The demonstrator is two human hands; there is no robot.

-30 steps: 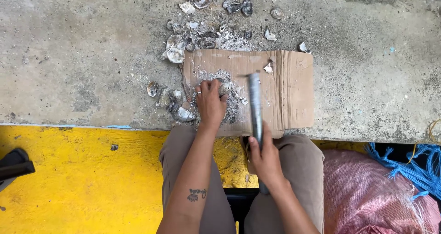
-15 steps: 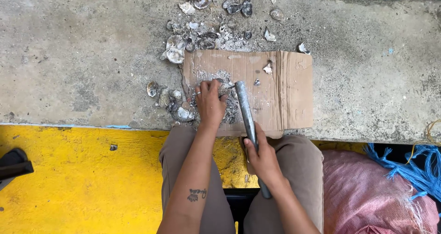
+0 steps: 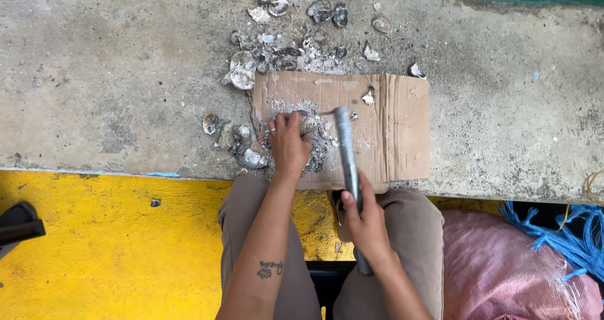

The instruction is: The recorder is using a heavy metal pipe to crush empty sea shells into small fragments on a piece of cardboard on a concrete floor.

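Left hand [image 3: 290, 145] clamps 1 shell [image 3: 307, 125] on the cardboard [image 3: 396, 131] that shields the concrete ledge [image 3: 113, 87], right hand [image 3: 368, 222] fisted around the metal rod [image 3: 345, 150], angled to strike.

light: even, soft daylight | shadows: faint | glare: mild on yellow floor [image 3: 94, 244] | focus: sharp

Looks like an outdoor shellfish-processing spot, dockside or a yard rather than any indoor workshop. The work surface is a rough, stained concrete ledge [image 3: 113, 93] with a yellow-painted floor [image 3: 107, 251] below its near edge and a green strip along the far edge. Broken oyster shells [image 3: 277, 49] litter the ledge around a flattened cardboard sheet [image 3: 396, 125]. A pink mesh sack [image 3: 503, 270] and blue rope [image 3: 566, 238] sit at bottom right.
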